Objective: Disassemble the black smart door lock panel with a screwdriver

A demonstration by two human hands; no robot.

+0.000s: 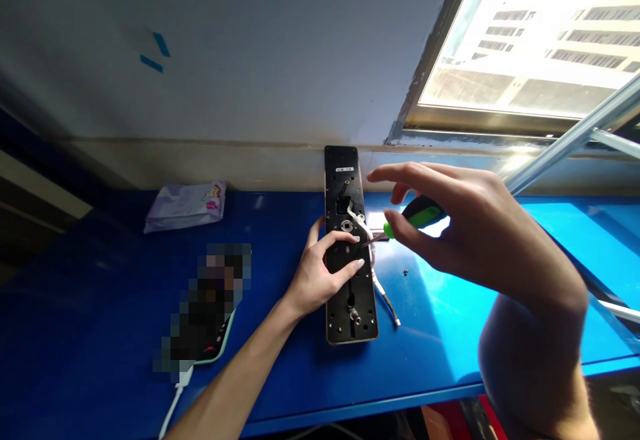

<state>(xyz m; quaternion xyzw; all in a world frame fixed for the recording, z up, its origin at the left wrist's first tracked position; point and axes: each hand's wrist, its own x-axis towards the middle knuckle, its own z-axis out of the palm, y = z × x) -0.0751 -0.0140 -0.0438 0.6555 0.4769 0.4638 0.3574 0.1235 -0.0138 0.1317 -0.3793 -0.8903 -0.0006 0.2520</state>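
Note:
A long black electronic door lock panel [343,287] lies with its back face up on the blue table, showing a round spindle hole, posts and screw holes. My left hand [317,270] steadies it, fingers and thumb gripping across its lower middle. In my right hand [450,213] is a green and black screwdriver [423,215], tilted, its handle between thumb and fingers. The screwdriver's tip meets the panel's right side near my left fingers; whether it sits in a screw I cannot tell. A white-sleeved cable [379,280] runs from the panel's opening down its right edge, ending in a small connector.
Small screws [405,272] lie on the blue table [290,367] right of the panel. A phone [210,313] with a white charging cable [173,407] and a purple packet [187,205] are at left. A metal ladder [565,137] leans at right beside the window.

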